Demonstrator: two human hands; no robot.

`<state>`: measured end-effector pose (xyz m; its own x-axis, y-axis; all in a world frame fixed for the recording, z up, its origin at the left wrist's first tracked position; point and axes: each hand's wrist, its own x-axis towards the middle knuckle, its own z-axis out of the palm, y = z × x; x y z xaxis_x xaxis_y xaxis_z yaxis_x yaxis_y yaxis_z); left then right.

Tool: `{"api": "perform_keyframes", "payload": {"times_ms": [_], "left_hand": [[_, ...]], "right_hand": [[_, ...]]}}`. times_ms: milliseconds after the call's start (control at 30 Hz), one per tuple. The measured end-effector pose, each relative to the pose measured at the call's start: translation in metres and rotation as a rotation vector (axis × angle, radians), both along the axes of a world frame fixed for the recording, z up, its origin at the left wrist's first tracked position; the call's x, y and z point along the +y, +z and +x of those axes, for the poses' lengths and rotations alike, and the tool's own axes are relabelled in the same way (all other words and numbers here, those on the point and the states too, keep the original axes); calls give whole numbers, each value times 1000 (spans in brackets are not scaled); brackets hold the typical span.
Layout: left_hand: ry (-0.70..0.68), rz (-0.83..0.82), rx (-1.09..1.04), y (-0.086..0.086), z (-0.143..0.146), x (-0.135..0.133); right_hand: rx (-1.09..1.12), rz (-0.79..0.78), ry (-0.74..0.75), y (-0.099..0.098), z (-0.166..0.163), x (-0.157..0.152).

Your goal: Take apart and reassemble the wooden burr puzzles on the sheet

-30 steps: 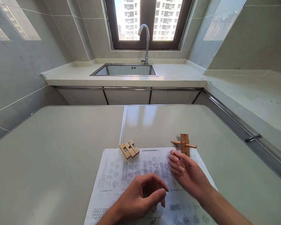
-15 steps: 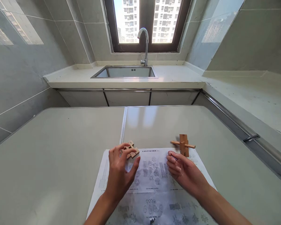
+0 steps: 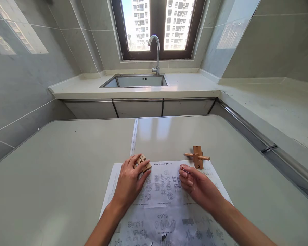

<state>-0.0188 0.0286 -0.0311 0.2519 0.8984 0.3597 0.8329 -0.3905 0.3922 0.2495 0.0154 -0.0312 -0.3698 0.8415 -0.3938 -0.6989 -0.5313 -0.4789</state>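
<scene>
My left hand (image 3: 129,181) lies on the printed instruction sheet (image 3: 164,205) with its fingers closed over a flat set of notched wooden puzzle blocks (image 3: 144,164) at the sheet's top edge. My right hand (image 3: 197,186) hovers over the right side of the sheet, fingers loosely curled, holding nothing. Just beyond its fingertips stands an assembled wooden cross puzzle (image 3: 197,157) with a thin rod through it.
The sheet lies on a pale table (image 3: 66,164) with a seam down its middle. Beyond a gap is a counter with a steel sink (image 3: 135,81) and tap (image 3: 156,51) under a window. A second counter (image 3: 272,102) runs along the right.
My left hand has moved from the near middle of the sheet up and left onto the notched blocks and closed on them. My right hand has barely shifted.
</scene>
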Motion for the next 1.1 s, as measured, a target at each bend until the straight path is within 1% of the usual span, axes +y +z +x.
{"api": "perform_keyframes", "payload": {"times_ms": [100,200,333,433,567,667,833,900,1000,1100], "left_hand": [[-17,-16,-30,0,1,-3],[-62,-17,-48,-1,2,-6],[-201,-26,-66,-3,7,-13],[-308,-54,-97,-2,14,-19],[-396,-122,-132,2,21,-24],[-377,-171,-132,3,22,-26],[-245,-164,-80,5,13,-23],[-221,-155,-55,8,6,-20],[-223,-189,-54,16,0,-18],[-218,-271,-173,23,2,-21]], "right_hand": [[-29,13,12,2,0,-1],[-83,40,32,6,-3,-2],[-225,124,76,10,-6,-4],[-381,266,104,12,-7,-7],[-742,568,162,13,-8,-13],[-1013,799,174,9,-12,-18],[-1361,1117,79,-8,-18,-23],[-1468,1190,55,-14,-19,-24],[-1525,1244,44,-18,-20,-24],[-1511,1280,30,-17,-20,-23]]}}
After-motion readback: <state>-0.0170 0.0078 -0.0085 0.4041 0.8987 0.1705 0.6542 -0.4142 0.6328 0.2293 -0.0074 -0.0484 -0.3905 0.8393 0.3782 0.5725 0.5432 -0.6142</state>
